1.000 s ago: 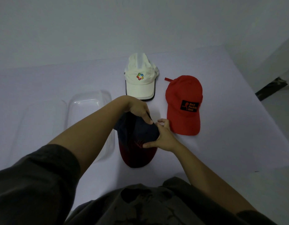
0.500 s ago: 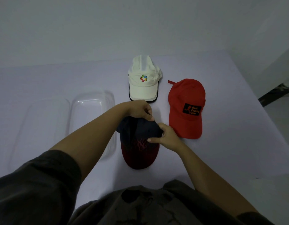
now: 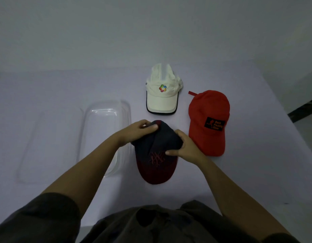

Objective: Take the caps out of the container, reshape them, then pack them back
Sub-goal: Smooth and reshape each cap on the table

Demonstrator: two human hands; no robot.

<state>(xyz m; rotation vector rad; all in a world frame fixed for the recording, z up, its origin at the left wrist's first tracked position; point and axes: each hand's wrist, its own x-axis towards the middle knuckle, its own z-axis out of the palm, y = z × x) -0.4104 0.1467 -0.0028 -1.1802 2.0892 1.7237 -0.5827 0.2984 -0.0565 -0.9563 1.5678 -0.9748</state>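
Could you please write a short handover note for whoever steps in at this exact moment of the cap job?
Left hand: grip on the back of the dark cap's crown.
Right hand: grip on the crown's right side, thumb across the front near the logo.
Dark cap: lies on the table with its brim toward the person, being reshaped.
White cap and red cap: lie apart on the table, beyond the hands.
Clear container: to the left, with no caps inside; its lid lies further left.
Done: all three caps are out.
Left: finish shaping the dark cap, then pack all three back.

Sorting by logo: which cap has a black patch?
The red cap, right of the white cap; the dark cap in hand has stitching only.
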